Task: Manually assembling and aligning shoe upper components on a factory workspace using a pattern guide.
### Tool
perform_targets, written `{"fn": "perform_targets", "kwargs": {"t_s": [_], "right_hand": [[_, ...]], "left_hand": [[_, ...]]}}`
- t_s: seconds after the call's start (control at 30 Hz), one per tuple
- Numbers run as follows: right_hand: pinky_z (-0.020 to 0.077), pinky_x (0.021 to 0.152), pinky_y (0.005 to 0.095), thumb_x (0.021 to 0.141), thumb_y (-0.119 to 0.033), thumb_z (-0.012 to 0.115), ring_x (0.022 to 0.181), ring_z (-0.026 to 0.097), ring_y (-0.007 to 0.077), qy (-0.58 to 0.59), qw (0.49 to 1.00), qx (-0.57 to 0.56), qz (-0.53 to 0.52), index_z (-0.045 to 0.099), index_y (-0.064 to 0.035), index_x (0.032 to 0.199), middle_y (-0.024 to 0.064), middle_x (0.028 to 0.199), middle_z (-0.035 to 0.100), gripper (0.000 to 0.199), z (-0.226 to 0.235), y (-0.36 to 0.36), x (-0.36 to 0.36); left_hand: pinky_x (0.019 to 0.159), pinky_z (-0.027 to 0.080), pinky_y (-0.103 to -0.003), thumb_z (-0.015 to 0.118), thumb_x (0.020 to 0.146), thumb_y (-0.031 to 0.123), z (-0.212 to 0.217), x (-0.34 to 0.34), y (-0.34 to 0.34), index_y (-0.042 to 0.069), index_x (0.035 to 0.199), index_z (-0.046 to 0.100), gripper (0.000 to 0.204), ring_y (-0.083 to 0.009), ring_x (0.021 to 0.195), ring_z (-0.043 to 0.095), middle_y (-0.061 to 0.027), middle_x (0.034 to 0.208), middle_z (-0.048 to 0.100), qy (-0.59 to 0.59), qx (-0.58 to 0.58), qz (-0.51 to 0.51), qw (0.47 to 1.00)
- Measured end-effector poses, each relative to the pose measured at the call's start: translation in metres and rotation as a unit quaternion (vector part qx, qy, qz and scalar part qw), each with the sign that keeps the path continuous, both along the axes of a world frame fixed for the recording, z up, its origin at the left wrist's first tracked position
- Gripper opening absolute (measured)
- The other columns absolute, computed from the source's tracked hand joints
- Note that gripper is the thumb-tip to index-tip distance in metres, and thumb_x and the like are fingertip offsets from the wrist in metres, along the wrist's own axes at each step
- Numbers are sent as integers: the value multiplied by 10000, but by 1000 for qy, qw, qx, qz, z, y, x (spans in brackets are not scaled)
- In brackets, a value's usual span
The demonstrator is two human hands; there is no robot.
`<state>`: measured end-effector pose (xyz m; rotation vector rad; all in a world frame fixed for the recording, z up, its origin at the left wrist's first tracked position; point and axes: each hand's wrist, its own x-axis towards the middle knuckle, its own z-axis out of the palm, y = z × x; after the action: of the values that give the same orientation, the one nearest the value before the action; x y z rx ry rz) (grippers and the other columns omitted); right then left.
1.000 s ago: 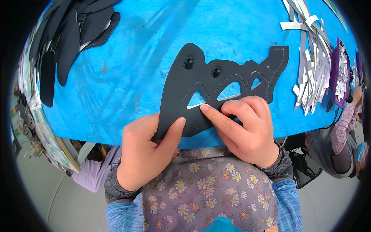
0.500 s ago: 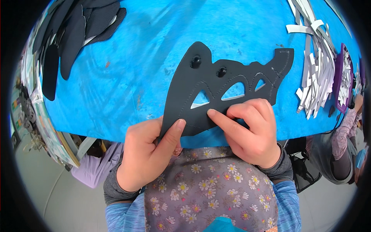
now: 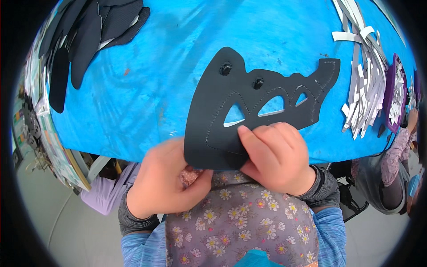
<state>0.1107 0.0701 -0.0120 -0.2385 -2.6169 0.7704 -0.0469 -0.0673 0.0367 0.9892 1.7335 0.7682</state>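
A flat cut-out piece (image 3: 249,111) lies at the centre of the table (image 3: 147,102), its near edge overhanging the table's front rim. The left hand (image 3: 167,187) sits at the piece's seven o'clock, below the rim, its thumb under the overhanging edge; the right hand (image 3: 275,160) rests at five o'clock, fingers on top of the piece. A stack of similar pieces (image 3: 84,40) lies at ten o'clock, well apart. A heap of strips (image 3: 364,84) lies at three o'clock, just beyond the piece's tip, with a tray (image 3: 393,93) to the heap's right.
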Motion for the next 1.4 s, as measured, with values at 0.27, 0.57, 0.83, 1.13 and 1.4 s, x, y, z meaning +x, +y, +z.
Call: {"fn": "perform_targets", "kwargs": {"t_s": [0.27,0.57,0.83,1.13,1.4], "right_hand": [[419,498,311,584,-128,625,607,519,207,41,996,-73,15,607,36,937,83,736,502,390,0,5,8],[440,599,318,739,-101,678,616,513,207,85,992,-72,63,573,-6,926,48,750,516,234,35,11,-7],[439,773,298,760,-212,713,944,553,195,77,974,-152,-148,528,-22,1135,88,1014,596,460,68,79,-7],[423,575,189,844,-144,649,657,526,50,150,871,-463,-68,540,-17,944,1,772,573,195,118,46,-20],[447,704,229,907,-190,569,821,538,75,321,787,-525,48,498,-27,995,34,893,569,198,134,34,-18]], "left_hand": [[812,443,-353,633,746,33,-10,-8,11,-36,1110,565,376,-261,956,569,-161,1056,582,2,69,92,993],[911,407,-364,568,844,32,-8,6,21,-28,1152,546,314,-281,1157,481,-191,1237,480,57,219,154,962],[741,530,-254,572,829,-57,45,-9,37,0,1099,575,275,-174,937,586,-131,1198,439,16,366,159,917],[716,484,-220,576,896,97,61,-19,47,-4,1194,451,339,-116,893,581,-83,1082,546,-204,453,271,825],[665,473,-190,577,908,144,86,6,50,13,1034,538,186,-47,785,574,-33,903,618,-240,478,162,829]]}}
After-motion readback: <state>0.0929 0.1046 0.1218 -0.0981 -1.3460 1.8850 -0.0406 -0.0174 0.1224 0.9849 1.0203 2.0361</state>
